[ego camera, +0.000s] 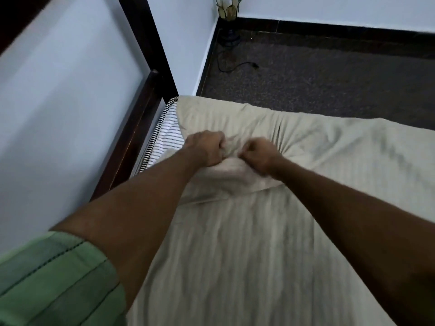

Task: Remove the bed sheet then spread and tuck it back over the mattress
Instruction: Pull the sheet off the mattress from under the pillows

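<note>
Your left hand (207, 147) and your right hand (257, 155) are both out ahead of you over the bed, close together with only a small bunch of cloth between them. Each one is curled into a fist around the beige bed sheet (247, 243), gathering a ridge of it — the fabric puckers up between your knuckles and radiating creases run out from the grip toward the far edge. Under and just behind your hands the sheet swells into a soft mound, and a fold line crosses the cloth below your wrists.

The sheet covers nearly all of the mattress (168, 135) from your body out to the far end, but at the far left corner it is pulled back, and there the striped ticking shows bare, just to the left of your left hand. The dark wooden bed frame (138, 118) runs along that side against the pale wall (58, 109).

Your left forearm comes out of a green sleeve (54, 281). Beyond the bed lies dark carpet (317, 67), with a small lamp (228, 8) in the corner — its cord (235, 67) trails loose on the floor.
</note>
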Motion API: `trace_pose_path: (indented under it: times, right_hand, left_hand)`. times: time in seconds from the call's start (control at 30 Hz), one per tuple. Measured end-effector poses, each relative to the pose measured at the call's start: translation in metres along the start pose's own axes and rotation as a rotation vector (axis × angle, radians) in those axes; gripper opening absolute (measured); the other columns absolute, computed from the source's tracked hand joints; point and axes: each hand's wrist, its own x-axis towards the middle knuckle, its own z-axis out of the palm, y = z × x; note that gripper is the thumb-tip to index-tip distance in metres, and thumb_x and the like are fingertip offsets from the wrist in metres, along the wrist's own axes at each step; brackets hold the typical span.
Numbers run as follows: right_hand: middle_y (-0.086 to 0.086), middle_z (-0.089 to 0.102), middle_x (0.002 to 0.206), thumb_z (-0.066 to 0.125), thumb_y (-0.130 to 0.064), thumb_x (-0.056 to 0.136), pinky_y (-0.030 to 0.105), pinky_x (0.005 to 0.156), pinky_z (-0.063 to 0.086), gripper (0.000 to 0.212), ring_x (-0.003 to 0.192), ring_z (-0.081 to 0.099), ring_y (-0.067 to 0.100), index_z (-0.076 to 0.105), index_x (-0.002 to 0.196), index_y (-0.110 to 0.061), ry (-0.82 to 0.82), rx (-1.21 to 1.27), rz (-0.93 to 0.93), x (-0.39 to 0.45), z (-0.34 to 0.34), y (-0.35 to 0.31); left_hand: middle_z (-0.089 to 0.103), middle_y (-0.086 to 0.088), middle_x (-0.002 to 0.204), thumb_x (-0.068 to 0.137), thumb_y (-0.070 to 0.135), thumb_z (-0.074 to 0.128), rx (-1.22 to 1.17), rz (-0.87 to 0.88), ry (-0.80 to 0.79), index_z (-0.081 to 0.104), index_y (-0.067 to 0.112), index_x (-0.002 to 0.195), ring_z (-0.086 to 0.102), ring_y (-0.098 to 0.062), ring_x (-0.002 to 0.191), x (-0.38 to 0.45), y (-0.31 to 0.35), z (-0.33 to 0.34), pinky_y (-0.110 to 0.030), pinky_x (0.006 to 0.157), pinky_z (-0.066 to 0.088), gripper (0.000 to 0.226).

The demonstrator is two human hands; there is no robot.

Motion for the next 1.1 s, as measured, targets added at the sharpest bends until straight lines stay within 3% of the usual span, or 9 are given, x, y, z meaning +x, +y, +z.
trace_pose_path:
  times: [0.07,0.13,0.27,0.33,0.43,0.57,0.7,0.9,1.1]
  right_hand:
    - [0.008,0.061,0.119,0.074,-0.034,0.088,0.041,0.088,0.049,0.040,0.104,0.058,0.027,0.057,0.123,-0.024,0.366,-0.249,-0.108,0.003,-0.002,0.014]
    - [0.007,0.049,0.135,0.076,-0.042,0.085,0.048,0.102,0.040,0.059,0.124,0.046,0.030,0.050,0.137,-0.028,0.370,-0.531,-0.180,0.013,-0.017,0.019]
    - [0.005,0.053,0.127,0.062,-0.031,0.095,0.048,0.102,0.036,0.025,0.123,0.044,0.032,0.065,0.118,-0.025,0.380,-0.741,-0.343,0.027,-0.010,0.022]
    - [0.008,0.060,0.118,0.054,-0.027,0.099,0.045,0.097,0.037,0.017,0.117,0.052,0.034,0.062,0.112,-0.022,0.429,-0.633,-0.435,0.022,-0.001,0.020]
    - [0.017,0.067,0.110,0.045,-0.032,0.105,0.045,0.081,0.043,0.019,0.104,0.062,0.040,0.050,0.116,-0.018,0.455,-0.288,-0.131,0.013,0.006,0.011]
    - [0.017,0.066,0.127,0.057,-0.032,0.100,0.036,0.087,0.049,0.037,0.116,0.063,0.036,0.062,0.127,-0.007,0.030,-0.131,0.157,-0.014,0.017,-0.013]
    - [0.009,0.067,0.096,0.056,-0.040,0.102,0.023,0.059,0.055,0.030,0.080,0.066,0.022,0.059,0.115,-0.013,-0.423,0.310,0.303,-0.048,0.023,-0.017]
    - [0.015,0.068,0.102,0.047,-0.040,0.101,0.041,0.082,0.046,0.032,0.093,0.061,0.028,0.061,0.102,-0.011,0.381,0.232,0.029,-0.038,0.030,0.011]
    - [0.012,0.058,0.118,0.052,-0.033,0.098,0.049,0.090,0.043,0.025,0.111,0.054,0.035,0.061,0.112,-0.013,0.475,-0.304,-0.219,-0.057,0.035,0.027]
  left_hand:
    - [0.055,-0.002,0.130,0.079,0.043,0.075,0.006,-0.011,0.210,0.052,0.033,0.125,0.057,-0.030,0.118,0.001,0.002,0.009,-0.042,0.093,0.047,0.053]
    - [0.047,-0.003,0.135,0.077,0.045,0.079,0.082,-0.001,0.272,0.050,0.031,0.132,0.049,-0.029,0.124,0.001,0.006,0.016,-0.046,0.097,0.044,0.063]
    - [0.056,0.001,0.118,0.081,0.044,0.077,0.108,-0.038,0.389,0.067,0.030,0.100,0.050,-0.025,0.117,0.001,0.009,0.033,-0.042,0.096,0.038,0.025]
    - [0.058,0.001,0.112,0.086,0.041,0.070,0.087,0.022,0.444,0.067,0.029,0.095,0.052,-0.025,0.112,-0.002,0.009,0.042,-0.041,0.093,0.036,0.015]
    - [0.065,0.002,0.099,0.090,0.028,0.058,-0.099,0.133,0.514,0.056,0.027,0.099,0.062,-0.028,0.099,-0.015,0.004,0.046,-0.041,0.086,0.036,0.009]
    - [0.069,0.007,0.095,0.094,0.024,0.055,-0.074,0.123,0.356,0.051,0.022,0.108,0.066,-0.031,0.098,-0.027,0.001,0.032,-0.035,0.081,0.036,0.015]
    - [0.074,-0.003,0.107,0.100,0.033,0.049,0.095,0.119,0.137,0.057,0.018,0.112,0.067,-0.024,0.102,-0.025,0.013,0.025,-0.032,0.087,0.045,0.021]
    - [0.069,-0.007,0.119,0.077,0.020,0.076,0.122,-0.202,0.155,0.054,0.019,0.122,0.063,-0.028,0.119,-0.027,0.019,0.021,-0.041,0.103,0.035,0.050]
    - [0.057,-0.004,0.123,0.084,0.020,0.065,0.006,-0.086,0.481,0.057,0.022,0.115,0.053,-0.028,0.117,-0.055,0.046,0.027,-0.042,0.097,0.038,0.032]
